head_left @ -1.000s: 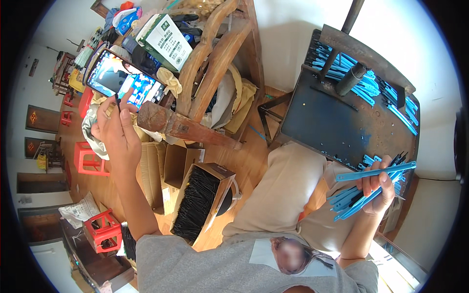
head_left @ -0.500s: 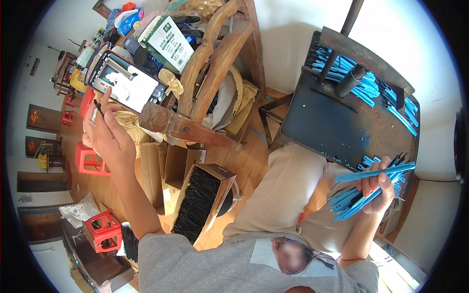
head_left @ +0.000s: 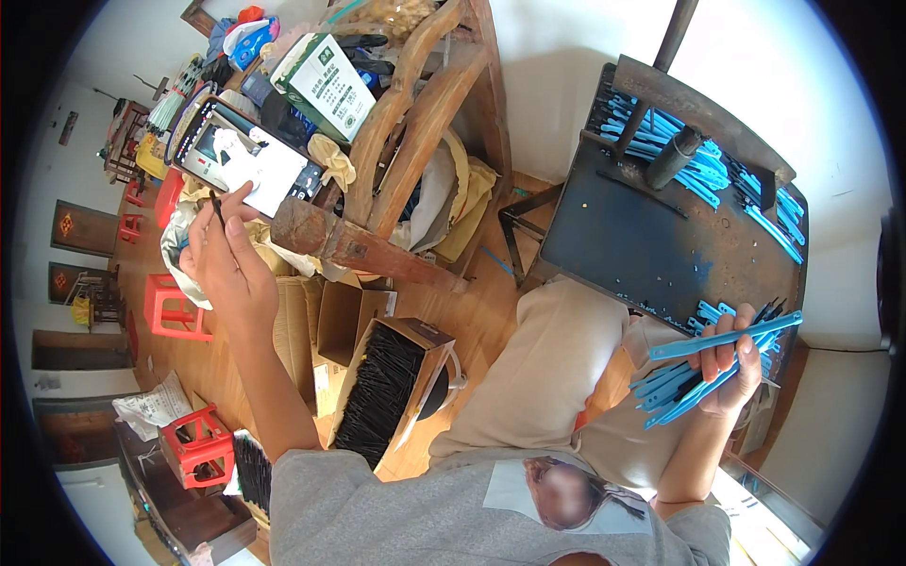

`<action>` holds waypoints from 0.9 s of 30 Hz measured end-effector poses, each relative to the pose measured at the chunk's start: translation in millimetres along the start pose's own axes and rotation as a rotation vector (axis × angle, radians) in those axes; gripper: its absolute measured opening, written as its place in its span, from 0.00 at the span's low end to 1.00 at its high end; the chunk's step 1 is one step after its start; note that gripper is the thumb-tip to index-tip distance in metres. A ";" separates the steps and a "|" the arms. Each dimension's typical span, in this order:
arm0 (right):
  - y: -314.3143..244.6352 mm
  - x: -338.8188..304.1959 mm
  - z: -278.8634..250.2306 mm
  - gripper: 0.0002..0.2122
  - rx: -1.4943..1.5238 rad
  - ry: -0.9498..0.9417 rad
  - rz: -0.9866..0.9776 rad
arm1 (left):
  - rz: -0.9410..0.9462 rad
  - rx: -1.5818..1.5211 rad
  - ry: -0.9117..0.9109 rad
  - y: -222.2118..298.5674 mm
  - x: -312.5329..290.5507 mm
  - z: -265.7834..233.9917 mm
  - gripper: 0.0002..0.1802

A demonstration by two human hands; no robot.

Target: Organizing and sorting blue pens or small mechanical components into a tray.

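My left hand (head_left: 234,269) is raised in front of a phone (head_left: 241,156) with a lit screen. A thin black stick (head_left: 218,209) is pinched in its fingers, and one fingertip overlaps the lower part of the screen. At the right, my right hand (head_left: 727,373) is closed round a bundle of flat light-blue plastic strips (head_left: 675,387), some with dark ends. One longer blue strip (head_left: 722,338) lies crosswise on top of that bundle, by the fingers.
A dark metal worktable (head_left: 623,226) carries a press-like frame (head_left: 679,156) and heaps of blue strips (head_left: 675,160). By my legs stands a carton of black sticks (head_left: 377,391). A wooden frame (head_left: 415,123), a cluttered shelf and red stools (head_left: 196,443) are at the left.
My left hand has moved right and slightly down across the phone, still with the black stick. The picture on the phone has shifted. My right hand stays in place with its strips.
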State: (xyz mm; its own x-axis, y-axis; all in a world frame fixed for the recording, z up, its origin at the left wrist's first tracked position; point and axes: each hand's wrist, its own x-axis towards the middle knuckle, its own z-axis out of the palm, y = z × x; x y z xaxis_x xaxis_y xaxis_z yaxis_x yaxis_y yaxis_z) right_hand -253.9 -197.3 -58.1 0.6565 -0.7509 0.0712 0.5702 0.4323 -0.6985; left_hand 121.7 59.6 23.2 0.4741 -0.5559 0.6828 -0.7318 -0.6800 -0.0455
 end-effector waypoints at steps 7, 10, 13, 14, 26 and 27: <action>-3.4 -1.1 1.0 0.11 -0.004 -0.034 -0.031 | -0.162 -0.585 0.056 49.2 -37.3 -16.0 0.18; -5.3 -1.8 6.5 0.11 -0.051 -0.014 -0.066 | -0.238 -1.045 0.095 98.9 -52.4 -4.5 0.21; -9.0 -6.1 0.8 0.10 -0.198 -0.023 -0.177 | -0.271 -1.424 -0.098 150.8 -52.9 7.2 0.15; -11.5 -6.7 3.0 0.10 -0.201 -0.026 -0.178 | -0.213 -1.423 -0.149 164.3 -52.5 11.2 0.13; -66.3 -12.2 -6.9 0.11 -0.448 -0.024 -0.430 | -0.155 -1.828 -0.450 266.9 -18.7 41.5 0.04; -79.2 -17.2 -6.7 0.12 -0.564 -0.019 -0.434 | -0.094 -1.897 -0.484 277.6 -13.2 49.2 0.04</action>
State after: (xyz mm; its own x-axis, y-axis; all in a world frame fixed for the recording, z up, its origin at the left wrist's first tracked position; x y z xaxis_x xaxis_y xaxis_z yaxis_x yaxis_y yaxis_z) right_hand -313.7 -222.0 -8.8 0.4391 -0.7860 0.4351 0.4432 -0.2317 -0.8659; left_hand -63.7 -145.3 -34.3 0.3670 -0.8414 0.3968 -0.0369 0.4130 0.9100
